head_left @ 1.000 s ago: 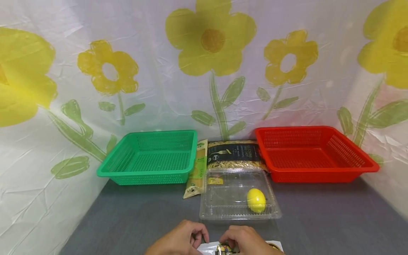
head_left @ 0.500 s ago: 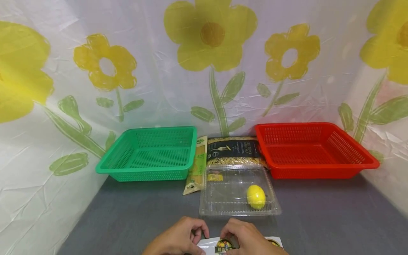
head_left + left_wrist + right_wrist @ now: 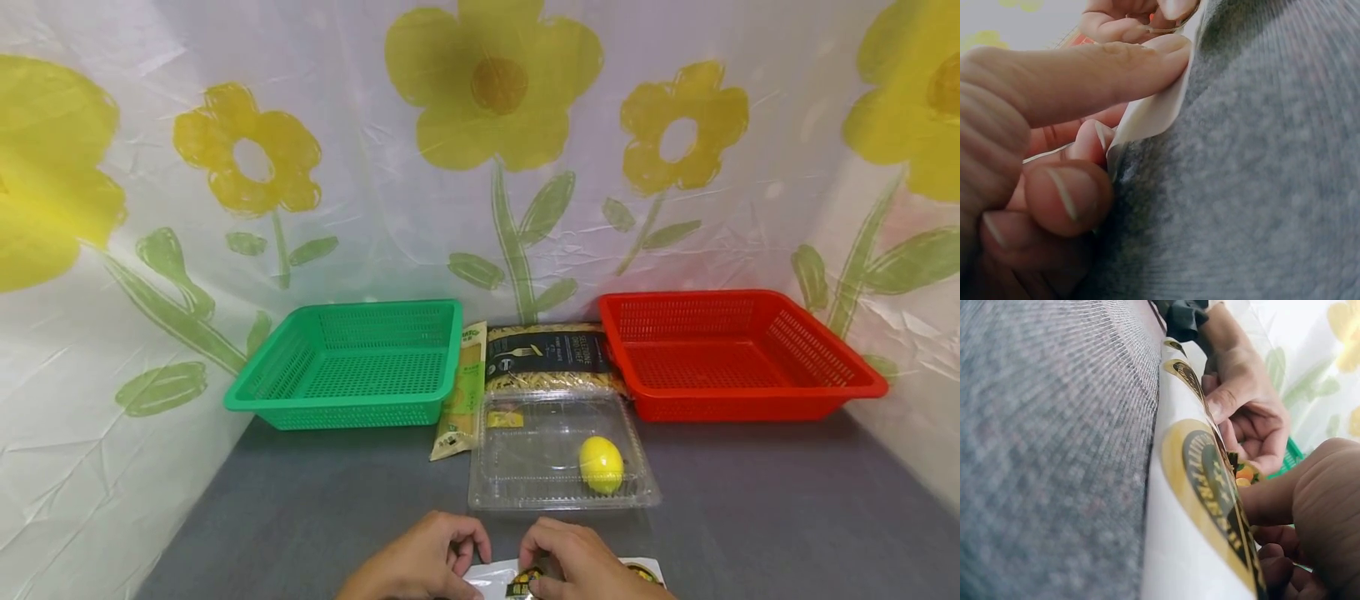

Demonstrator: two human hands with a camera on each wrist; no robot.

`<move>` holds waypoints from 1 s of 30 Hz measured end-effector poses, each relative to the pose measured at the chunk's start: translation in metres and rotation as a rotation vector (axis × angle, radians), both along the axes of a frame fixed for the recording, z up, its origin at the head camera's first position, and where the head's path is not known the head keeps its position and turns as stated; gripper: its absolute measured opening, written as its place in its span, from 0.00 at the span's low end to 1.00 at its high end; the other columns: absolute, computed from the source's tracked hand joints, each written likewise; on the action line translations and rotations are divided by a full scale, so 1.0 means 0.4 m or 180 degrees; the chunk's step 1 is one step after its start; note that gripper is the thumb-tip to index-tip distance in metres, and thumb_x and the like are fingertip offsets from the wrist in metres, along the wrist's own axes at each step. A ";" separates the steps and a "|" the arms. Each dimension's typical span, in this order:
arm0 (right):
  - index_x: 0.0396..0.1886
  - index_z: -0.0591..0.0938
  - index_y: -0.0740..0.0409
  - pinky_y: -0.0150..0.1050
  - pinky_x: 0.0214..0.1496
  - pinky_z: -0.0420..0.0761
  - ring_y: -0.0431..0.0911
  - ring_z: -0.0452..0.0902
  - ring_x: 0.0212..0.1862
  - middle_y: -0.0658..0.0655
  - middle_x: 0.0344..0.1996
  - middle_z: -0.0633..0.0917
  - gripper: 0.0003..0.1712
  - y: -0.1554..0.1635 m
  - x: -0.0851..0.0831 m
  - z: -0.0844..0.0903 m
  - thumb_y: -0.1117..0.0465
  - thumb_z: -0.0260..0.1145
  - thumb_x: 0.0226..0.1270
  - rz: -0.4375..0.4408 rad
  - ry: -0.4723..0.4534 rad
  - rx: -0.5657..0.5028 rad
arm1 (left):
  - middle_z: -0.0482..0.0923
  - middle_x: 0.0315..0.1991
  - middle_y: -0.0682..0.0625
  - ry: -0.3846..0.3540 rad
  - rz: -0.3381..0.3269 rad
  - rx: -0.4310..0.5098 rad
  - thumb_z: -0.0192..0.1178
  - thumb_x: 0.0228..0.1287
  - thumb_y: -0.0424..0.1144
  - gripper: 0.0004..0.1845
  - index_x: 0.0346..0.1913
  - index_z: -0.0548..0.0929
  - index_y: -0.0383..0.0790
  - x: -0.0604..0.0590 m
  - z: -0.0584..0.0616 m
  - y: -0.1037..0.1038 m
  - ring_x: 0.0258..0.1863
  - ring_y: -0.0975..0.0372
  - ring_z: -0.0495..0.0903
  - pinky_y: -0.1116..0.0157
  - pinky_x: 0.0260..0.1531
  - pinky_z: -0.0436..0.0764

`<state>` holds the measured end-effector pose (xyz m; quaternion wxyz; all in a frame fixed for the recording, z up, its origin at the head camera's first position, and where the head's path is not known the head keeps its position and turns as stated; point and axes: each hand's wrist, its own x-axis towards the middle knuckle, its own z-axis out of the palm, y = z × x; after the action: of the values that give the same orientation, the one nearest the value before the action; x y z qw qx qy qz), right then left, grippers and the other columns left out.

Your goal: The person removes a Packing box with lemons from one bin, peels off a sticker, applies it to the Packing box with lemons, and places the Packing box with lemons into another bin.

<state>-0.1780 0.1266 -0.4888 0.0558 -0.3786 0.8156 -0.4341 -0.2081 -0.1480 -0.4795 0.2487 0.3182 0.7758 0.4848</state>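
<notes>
A grey fabric-covered table (image 3: 300, 517) fills the lower frame. On it are set a green plastic basket (image 3: 352, 367) at centre left, a red plastic basket (image 3: 735, 354) at centre right, a clear plastic clamshell box (image 3: 558, 454) between, and a white sticker sheet (image 3: 495, 575) at the bottom edge.

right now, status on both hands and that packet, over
Left hand and right hand both pinch the flat white printed packet on grey cloth. Clear plastic clamshell box just beyond, apart.
</notes>
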 end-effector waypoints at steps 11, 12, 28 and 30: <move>0.38 0.81 0.57 0.27 0.33 0.77 0.27 0.70 0.30 0.47 0.30 0.81 0.07 0.007 -0.008 0.010 0.72 0.65 0.65 0.0357 -0.0552 -0.0423 | 0.71 0.20 0.61 0.0122 -0.0025 -0.0004 0.78 0.51 0.36 0.13 0.37 0.84 0.45 0.000 -0.002 -0.002 0.21 0.74 0.69 0.73 0.30 0.74; 0.38 0.81 0.58 0.27 0.33 0.77 0.27 0.70 0.30 0.48 0.30 0.81 0.06 0.008 -0.009 0.011 0.72 0.65 0.66 0.0386 -0.0623 -0.0470 | 0.71 0.20 0.61 0.0119 -0.0025 -0.0009 0.78 0.51 0.36 0.13 0.37 0.84 0.45 -0.001 -0.002 -0.001 0.21 0.74 0.69 0.73 0.30 0.74; 0.39 0.83 0.55 0.30 0.32 0.78 0.29 0.71 0.29 0.42 0.32 0.81 0.03 0.041 0.005 0.070 0.66 0.67 0.68 0.0134 -0.0906 -0.0634 | 0.71 0.20 0.58 -0.0078 0.0077 -0.0159 0.72 0.58 0.32 0.07 0.36 0.84 0.42 0.014 0.019 -0.001 0.18 0.71 0.66 0.74 0.23 0.68; 0.39 0.82 0.57 0.30 0.31 0.78 0.30 0.72 0.29 0.43 0.32 0.81 0.02 0.046 0.007 0.076 0.67 0.67 0.68 0.0155 -0.0900 -0.0677 | 0.71 0.19 0.59 -0.0083 0.0058 -0.0161 0.72 0.58 0.33 0.07 0.36 0.84 0.43 0.012 0.015 0.001 0.18 0.71 0.66 0.74 0.23 0.68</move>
<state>-0.1753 0.1449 -0.4582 0.1402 -0.3372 0.7397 -0.5653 -0.2034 -0.1474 -0.4736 0.2624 0.2983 0.7874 0.4714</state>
